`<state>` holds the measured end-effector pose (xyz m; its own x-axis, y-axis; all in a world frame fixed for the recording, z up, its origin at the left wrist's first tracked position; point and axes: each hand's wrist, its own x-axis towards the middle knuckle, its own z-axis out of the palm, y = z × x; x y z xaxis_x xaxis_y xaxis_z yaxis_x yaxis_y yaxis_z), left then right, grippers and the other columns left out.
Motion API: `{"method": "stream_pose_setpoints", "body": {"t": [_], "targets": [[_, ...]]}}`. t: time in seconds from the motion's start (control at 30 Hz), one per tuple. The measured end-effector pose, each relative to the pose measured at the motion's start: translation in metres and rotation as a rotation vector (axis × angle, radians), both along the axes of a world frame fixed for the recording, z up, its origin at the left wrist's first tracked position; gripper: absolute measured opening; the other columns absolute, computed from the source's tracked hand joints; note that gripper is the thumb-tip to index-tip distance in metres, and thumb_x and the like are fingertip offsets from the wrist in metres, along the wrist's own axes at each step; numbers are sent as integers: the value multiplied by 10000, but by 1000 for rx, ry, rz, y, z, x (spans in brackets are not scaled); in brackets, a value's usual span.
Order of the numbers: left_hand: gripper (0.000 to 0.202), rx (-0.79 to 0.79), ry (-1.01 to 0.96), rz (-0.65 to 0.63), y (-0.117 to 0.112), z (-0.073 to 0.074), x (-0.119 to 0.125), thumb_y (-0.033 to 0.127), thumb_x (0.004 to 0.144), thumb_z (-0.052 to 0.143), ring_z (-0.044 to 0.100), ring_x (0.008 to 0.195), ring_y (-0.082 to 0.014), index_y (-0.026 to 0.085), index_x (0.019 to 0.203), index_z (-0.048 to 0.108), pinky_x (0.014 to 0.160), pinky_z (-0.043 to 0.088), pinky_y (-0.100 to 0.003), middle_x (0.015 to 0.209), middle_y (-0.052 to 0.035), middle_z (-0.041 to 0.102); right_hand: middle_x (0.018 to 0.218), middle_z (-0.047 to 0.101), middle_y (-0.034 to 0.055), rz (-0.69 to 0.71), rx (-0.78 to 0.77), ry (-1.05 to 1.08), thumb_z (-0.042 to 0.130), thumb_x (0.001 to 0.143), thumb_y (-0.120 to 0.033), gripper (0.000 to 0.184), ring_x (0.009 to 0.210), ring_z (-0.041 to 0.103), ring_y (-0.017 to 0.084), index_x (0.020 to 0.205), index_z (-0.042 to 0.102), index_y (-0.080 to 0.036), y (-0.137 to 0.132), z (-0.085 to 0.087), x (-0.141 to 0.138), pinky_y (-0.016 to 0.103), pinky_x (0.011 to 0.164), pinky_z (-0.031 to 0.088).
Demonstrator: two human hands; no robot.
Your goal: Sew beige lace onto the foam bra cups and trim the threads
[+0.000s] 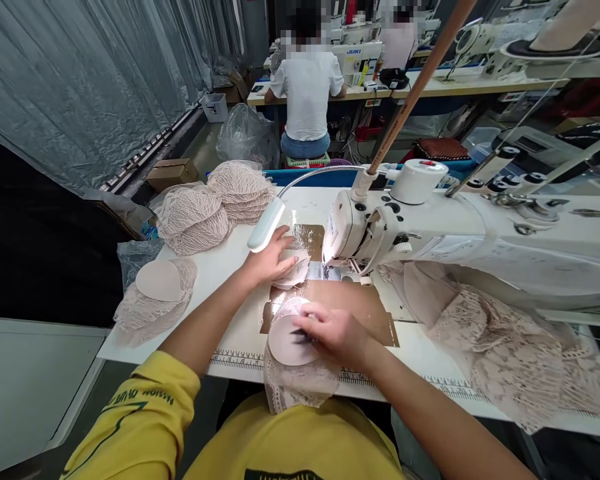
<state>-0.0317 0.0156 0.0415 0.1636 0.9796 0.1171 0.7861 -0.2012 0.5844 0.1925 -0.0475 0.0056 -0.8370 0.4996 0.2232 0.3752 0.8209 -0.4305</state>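
Observation:
My left hand [270, 261] lies with fingers spread on a small pale lace piece [296, 267], beside the needle area of a white sewing machine [347, 230]. Nearer to me, my right hand [337, 331] is closed, thumb and forefinger pinched at the upper edge of a smooth beige bra cup [286, 341]. Lace fabric [297, 383] surrounds that cup and hangs over the table's front edge. A small dark pointed thing [300, 336] shows below the right fingers; its kind is unclear. The right palm and other fingertips are hidden.
Stacked lace cups [193, 217] stand at the back left, and another beige cup [160, 280] lies on lace at the left. A lamp [267, 225] hangs above my left hand. Lace fabric [510, 333] drapes at the right. A person [307, 93] sits ahead.

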Motion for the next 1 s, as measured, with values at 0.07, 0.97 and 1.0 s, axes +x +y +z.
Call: {"method": "stream_pose_setpoints", "body": {"t": [0.07, 0.97, 1.0], "targets": [[509, -139, -20, 36, 16, -5, -4, 262, 653, 696, 463, 1205, -320, 179, 1149, 617, 960, 383, -350, 1243, -108, 560, 940, 661, 36, 122, 42, -120, 468, 778, -88, 259, 609, 530, 130, 891, 650, -233, -2, 2, 0, 258, 514, 339], [494, -230, -370, -244, -37, -17, -17, 299, 655, 736, 557, 1038, -226, 184, 1119, 611, 907, 424, -314, 1139, -70, 612, 675, 508, -22, -319, -741, 359, 558, 868, -337, 233, 651, 464, 131, 688, 536, -191, 29, 0, -18, 270, 612, 391], [501, -178, -331, -274, -36, -18, -12, 330, 648, 756, 550, 1055, -232, 180, 1107, 620, 922, 416, -317, 1143, -75, 615, 717, 547, -9, -304, -773, 371, 557, 870, -334, 202, 685, 496, 141, 733, 572, -186, 28, 0, -18, 277, 644, 412]]}}
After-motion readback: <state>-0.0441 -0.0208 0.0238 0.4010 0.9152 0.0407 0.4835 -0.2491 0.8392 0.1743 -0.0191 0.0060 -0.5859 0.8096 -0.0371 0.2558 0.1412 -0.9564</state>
